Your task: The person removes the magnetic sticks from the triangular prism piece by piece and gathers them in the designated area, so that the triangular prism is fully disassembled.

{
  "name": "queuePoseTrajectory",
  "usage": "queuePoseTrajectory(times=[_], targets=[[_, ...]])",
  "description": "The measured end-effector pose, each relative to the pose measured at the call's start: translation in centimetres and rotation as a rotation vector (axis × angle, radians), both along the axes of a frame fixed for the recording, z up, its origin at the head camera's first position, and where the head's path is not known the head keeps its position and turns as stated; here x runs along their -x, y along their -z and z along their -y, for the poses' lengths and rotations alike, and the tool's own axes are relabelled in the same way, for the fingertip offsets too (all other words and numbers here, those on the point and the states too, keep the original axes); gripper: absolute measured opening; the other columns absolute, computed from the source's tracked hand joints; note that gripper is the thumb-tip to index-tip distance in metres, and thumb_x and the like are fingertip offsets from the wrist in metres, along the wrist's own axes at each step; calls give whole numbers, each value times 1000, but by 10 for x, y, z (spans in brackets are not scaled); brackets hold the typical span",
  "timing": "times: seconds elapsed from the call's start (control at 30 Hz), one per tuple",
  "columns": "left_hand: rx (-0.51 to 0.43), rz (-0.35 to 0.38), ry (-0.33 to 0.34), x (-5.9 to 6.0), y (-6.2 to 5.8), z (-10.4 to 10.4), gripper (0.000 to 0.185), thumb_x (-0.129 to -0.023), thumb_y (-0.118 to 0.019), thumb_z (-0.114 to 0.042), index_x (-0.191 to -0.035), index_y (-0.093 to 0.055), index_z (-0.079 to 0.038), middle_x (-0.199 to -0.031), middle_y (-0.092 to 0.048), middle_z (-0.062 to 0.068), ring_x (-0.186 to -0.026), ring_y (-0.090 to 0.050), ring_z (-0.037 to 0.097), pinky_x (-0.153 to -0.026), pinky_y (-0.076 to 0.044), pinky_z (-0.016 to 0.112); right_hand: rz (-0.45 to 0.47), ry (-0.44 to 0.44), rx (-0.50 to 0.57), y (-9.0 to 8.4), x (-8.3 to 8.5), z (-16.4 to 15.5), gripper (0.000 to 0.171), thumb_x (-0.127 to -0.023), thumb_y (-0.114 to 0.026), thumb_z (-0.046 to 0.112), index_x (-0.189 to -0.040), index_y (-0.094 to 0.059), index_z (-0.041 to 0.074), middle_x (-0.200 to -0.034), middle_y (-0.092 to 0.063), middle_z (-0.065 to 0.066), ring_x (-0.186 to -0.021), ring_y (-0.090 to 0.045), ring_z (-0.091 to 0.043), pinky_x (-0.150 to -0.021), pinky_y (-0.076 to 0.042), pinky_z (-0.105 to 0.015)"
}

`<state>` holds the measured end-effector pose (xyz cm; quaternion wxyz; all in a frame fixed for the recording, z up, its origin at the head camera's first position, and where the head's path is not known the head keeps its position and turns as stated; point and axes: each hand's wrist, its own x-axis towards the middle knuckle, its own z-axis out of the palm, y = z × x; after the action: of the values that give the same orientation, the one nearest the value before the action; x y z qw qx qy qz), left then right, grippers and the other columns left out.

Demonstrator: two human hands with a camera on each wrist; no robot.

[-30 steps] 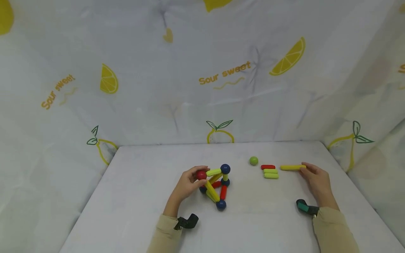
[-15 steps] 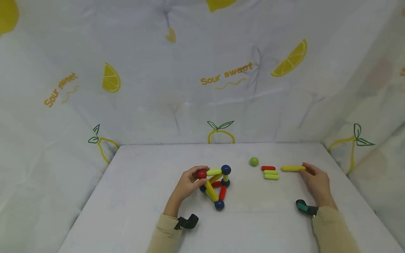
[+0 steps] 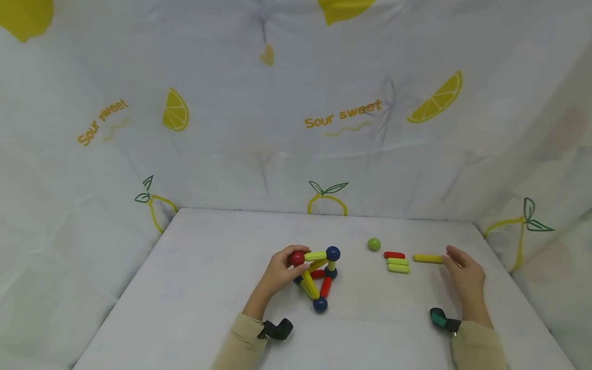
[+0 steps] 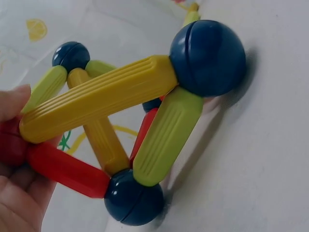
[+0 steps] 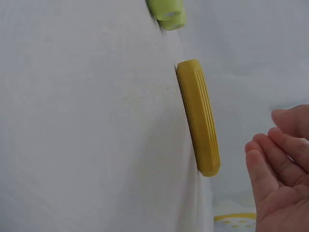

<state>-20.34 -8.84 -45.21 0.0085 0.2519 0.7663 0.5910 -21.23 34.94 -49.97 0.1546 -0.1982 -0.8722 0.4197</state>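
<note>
My left hand (image 3: pixel 279 272) grips the red ball (image 3: pixel 297 258) at one corner of a frame built from rods and balls. Dark blue balls (image 4: pixel 207 58) join its yellow rods (image 4: pixel 101 96), light green rods (image 4: pixel 169 135) and red rods (image 4: pixel 70 169). The frame stands on the table, its red-ball corner raised. At the right, my right hand (image 3: pixel 467 277) is beside the end of a loose yellow rod (image 3: pixel 427 258). In the right wrist view its fingers are relaxed, with a gap between them and the yellow rod (image 5: pixel 198 118), which lies on the table.
A loose red rod (image 3: pixel 394 255) and two light green rods (image 3: pixel 398 265) lie side by side left of the yellow rod. Behind them sits a green ball (image 3: pixel 374 244). The white table (image 3: pixel 208 288) ends at a printed cloth backdrop (image 3: pixel 259 169).
My right hand has let go of the yellow rod, which lies where it was held. The left hand keeps its grip on the red ball. The head view has shifted slightly.
</note>
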Motion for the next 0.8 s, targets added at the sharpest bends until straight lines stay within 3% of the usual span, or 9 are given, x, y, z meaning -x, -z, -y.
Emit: queuePoseTrajectory(times=[0.07, 0.13, 0.3, 0.37, 0.47, 0.53, 0.6, 0.7, 0.8], targets=[[10, 15, -38, -1, 0, -3, 34, -83, -62, -6, -115, -53, 0, -118, -57, 13, -108, -53, 30, -92, -46, 26, -58, -18, -38, 1, 3, 6, 47, -89, -51, 37, -128, -50, 12, -125, -54, -14, -105, -53, -1, -66, -44, -2], [20, 19, -73, -3, 0, -6, 32, -83, -62, -8, -114, -54, -2, -116, -58, 13, -106, -54, 28, -90, -48, 25, -71, -54, -48, 2, 7, 13, 48, -88, -51, 39, -129, -49, 14, -126, -52, -14, -109, -53, -8, -72, -49, -11], [38, 6, -126, -5, 0, -12, 29, -84, -61, -10, -111, -55, -3, -113, -58, 14, -100, -55, 24, -86, -50, 26, -166, -150, -109, 29, 29, 27, 46, -87, -51, 43, -129, -48, 25, -126, -54, -7, -111, -54, -22, -83, -48, -17], [45, 3, -143, -6, -1, -13, 28, -84, -62, -11, -110, -56, -4, -112, -58, 13, -98, -55, 21, -85, -50, 26, -225, -191, -146, 40, 38, 38, 43, -86, -51, 46, -126, -49, 31, -123, -56, -1, -109, -55, -15, -81, -45, -8], [45, 0, -162, -6, -1, -14, 28, -83, -63, -12, -109, -56, -5, -111, -58, 14, -95, -54, 18, -84, -50, 25, -288, -273, -123, 40, 43, 64, 39, -85, -53, 45, -123, -50, 35, -119, -57, 5, -105, -56, -7, -79, -45, -6], [41, -3, -167, -7, -2, -14, 28, -83, -63, -12, -109, -55, -4, -111, -58, 14, -95, -54, 20, -83, -50, 24, -327, -357, -89, 31, 40, 85, 38, -85, -55, 42, -121, -52, 31, -117, -58, 2, -103, -57, -7, -78, -46, -6], [35, -6, -169, -7, -2, -15, 28, -83, -64, -13, -108, -55, -4, -110, -58, 15, -96, -55, 22, -83, -50, 24, -321, -451, -30, 10, 30, 109, 38, -86, -56, 36, -121, -54, 21, -117, -58, -5, -104, -57, -13, -78, -48, -9], [31, -11, -173, -8, -1, -17, 27, -83, -63, -12, -107, -55, -3, -109, -59, 15, -96, -55, 24, -83, -50, 23, -270, -574, 66, -25, 12, 143, 39, -87, -58, 28, -120, -55, 8, -118, -57, -13, -107, -56, -23, -81, -48, -12], [26, -19, -177, -8, -1, -19, 26, -83, -62, -11, -107, -55, -2, -108, -59, 16, -94, -56, 24, -81, -50, 20, -191, -667, 153, -55, -2, 169, 39, -87, -58, 22, -121, -53, 3, -121, -56, -15, -110, -53, -27, -87, -48, -22]])
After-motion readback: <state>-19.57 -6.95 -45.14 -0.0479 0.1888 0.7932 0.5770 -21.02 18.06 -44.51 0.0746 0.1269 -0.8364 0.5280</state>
